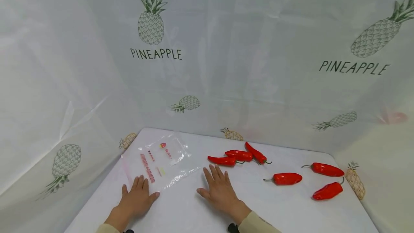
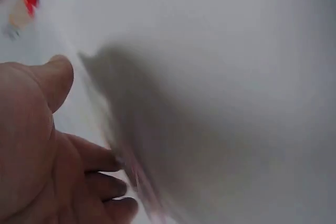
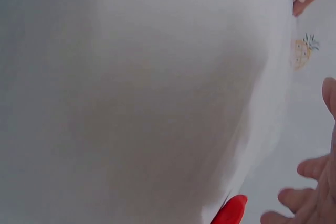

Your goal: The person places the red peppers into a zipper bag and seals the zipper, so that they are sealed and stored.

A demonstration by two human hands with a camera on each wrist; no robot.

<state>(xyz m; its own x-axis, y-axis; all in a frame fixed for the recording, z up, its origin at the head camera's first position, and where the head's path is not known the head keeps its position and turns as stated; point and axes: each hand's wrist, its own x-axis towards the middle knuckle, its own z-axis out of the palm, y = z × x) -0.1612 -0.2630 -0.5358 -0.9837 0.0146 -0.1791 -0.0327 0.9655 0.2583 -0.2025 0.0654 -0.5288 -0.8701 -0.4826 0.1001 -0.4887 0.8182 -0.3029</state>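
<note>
A clear plastic bag (image 1: pixel 171 173) with red print and a pink strip along its left edge lies flat on the white table. My left hand (image 1: pixel 137 197) is at the bag's near edge, fingers spread and fingertips at the plastic. To the right of the bag, my right hand (image 1: pixel 220 191) is spread with nothing in it. Just beyond its fingertips lies a red chili pepper (image 1: pixel 222 160), beside a second pepper (image 1: pixel 239 155) and a third pepper (image 1: pixel 255 152). In the right wrist view the tip of a red pepper (image 3: pixel 231 211) shows below the fingers.
Farther right lie three more red peppers: one pepper (image 1: pixel 287 178) in the middle, another pepper (image 1: pixel 327 169) near the right edge, and a pepper (image 1: pixel 328 191) closer to me. A pale pineapple-printed curtain (image 1: pixel 226 82) encloses the white table (image 1: pixel 181 211) at the back and sides.
</note>
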